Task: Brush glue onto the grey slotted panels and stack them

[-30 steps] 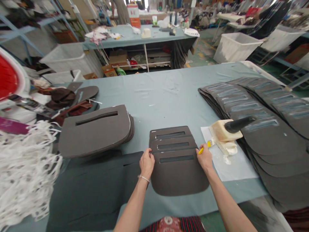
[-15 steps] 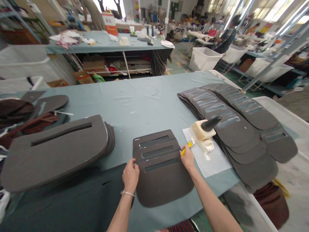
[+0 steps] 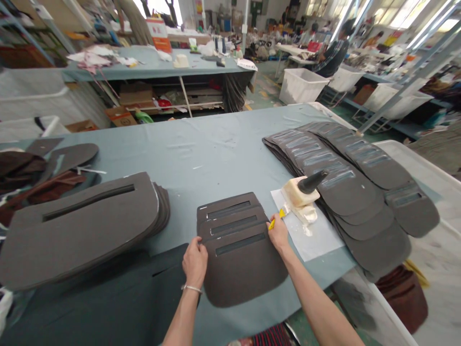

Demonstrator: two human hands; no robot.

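Note:
Staggered dark grey-brown panels (image 3: 245, 274) with rounded ends lie in front of me, several slots showing across them. My left hand (image 3: 195, 259) is closed at their left edge, fingers and thumb pinching a panel there. At the right edge is my right hand (image 3: 278, 232), wrapped round a small yellow-handled brush (image 3: 272, 222) and touching the panels. The brush's pale tip points up toward a sheet of white paper (image 3: 317, 245). On that sheet stands a cream, glue-smeared block-like container (image 3: 298, 192) with a black cone (image 3: 312, 181) on it.
To the left sits a thick stack of slotted panels (image 3: 97, 211), with dark cloth (image 3: 108, 298) below it. Overlapping panels with smeared slots (image 3: 355, 192) cover the table's right side. A second table (image 3: 144, 62) and white bins (image 3: 302, 86) stand beyond; a person (image 3: 331, 53) sits far right.
The view has shifted slightly. Both hands keep nearly the same places on the panels, and the brush stays in the right hand.

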